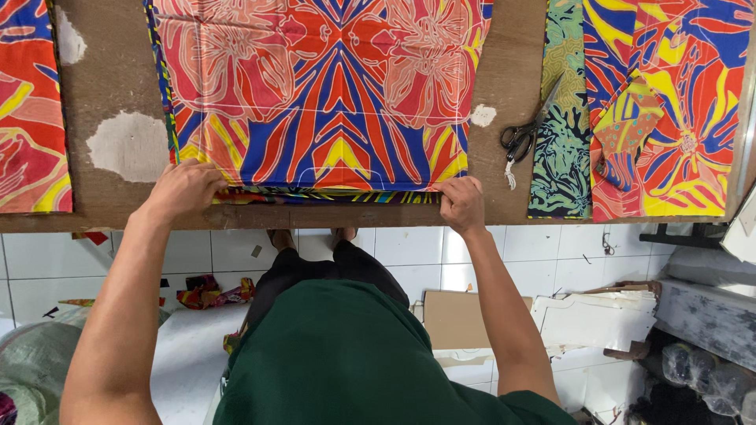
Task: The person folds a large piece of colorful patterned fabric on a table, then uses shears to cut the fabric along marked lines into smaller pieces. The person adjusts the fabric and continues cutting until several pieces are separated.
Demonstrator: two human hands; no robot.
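Note:
A stack of bright printed fabric [315, 94], red, blue and yellow with flower shapes, lies on a worn brown table [110, 79]. My left hand [183, 190] grips the stack's near left corner at the table's front edge. My right hand [461, 203] pinches the near right corner. Several layered edges show between my hands along the stack's front.
Black-handled scissors [521, 138] lie to the right of the stack, beside more patterned fabric pieces [661, 110]. Another red fabric piece [27, 110] lies at the far left. Below the table are a white tiled floor [551, 244], cardboard [457, 319], fabric scraps [206, 291] and bags.

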